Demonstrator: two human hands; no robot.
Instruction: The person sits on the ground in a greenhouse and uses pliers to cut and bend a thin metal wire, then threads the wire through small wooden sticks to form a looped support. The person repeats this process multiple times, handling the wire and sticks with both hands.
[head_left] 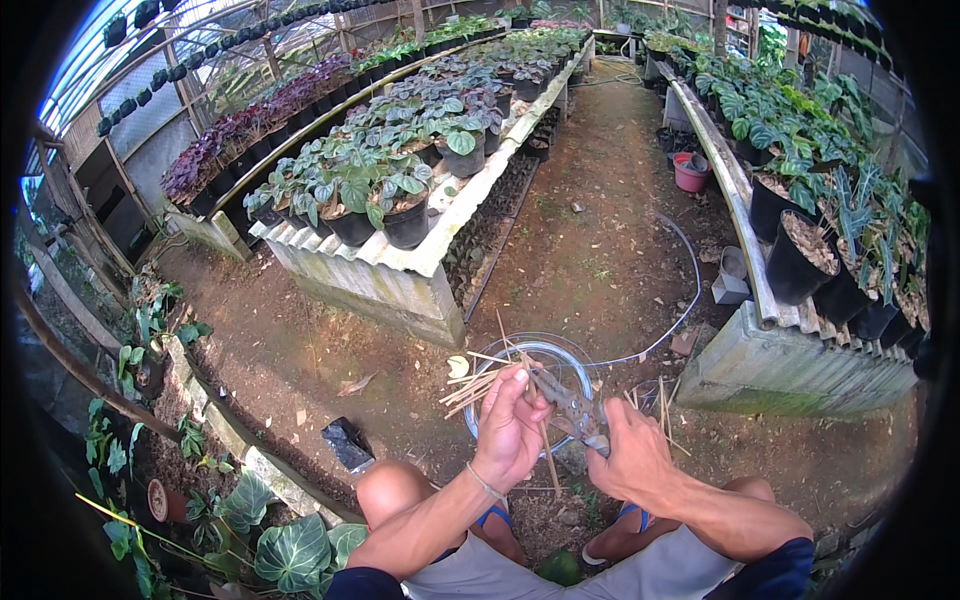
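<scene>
To your left, pale thin sticks (465,390) fan out past the knuckles; whether that whole bunch is in your grip or partly on the soil, you cannot tell from here. Your left hand (508,432) has thumb and forefinger pinched on a slender brown stick (547,450) that slants down between your hands. It should be light, dry and fairly stiff, likely to split or snap if bent hard, so hold it close to the working point, fingertips clear of the metal. Behind lies a coil of clear tubing (548,348). The worn grey pliers-like tool (570,403) looks heavier and hard; grip it well back on the handles, as your right hand (635,455) does, fingers wrapped closed around them.
</scene>
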